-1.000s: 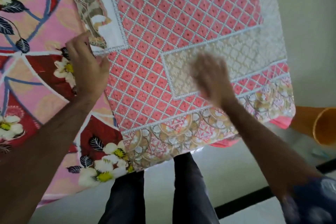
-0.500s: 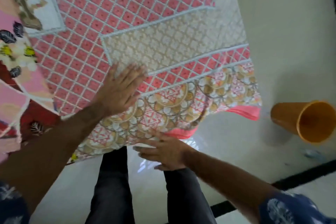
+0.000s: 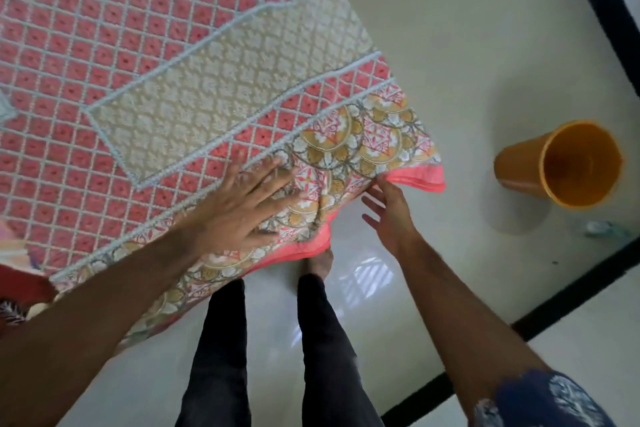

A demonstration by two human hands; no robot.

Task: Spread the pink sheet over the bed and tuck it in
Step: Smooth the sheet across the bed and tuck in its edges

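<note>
Both hands work at the bed corner in the frame's centre. The left hand (image 3: 242, 208) presses flat, fingers spread, on the pink sheet (image 3: 180, 80), which covers the upper left. The right hand (image 3: 389, 215), fingers straight, touches the hanging hem (image 3: 415, 178). The sheet appears light, soft and prone to sliding; grip it at the hem near the corner.
</note>
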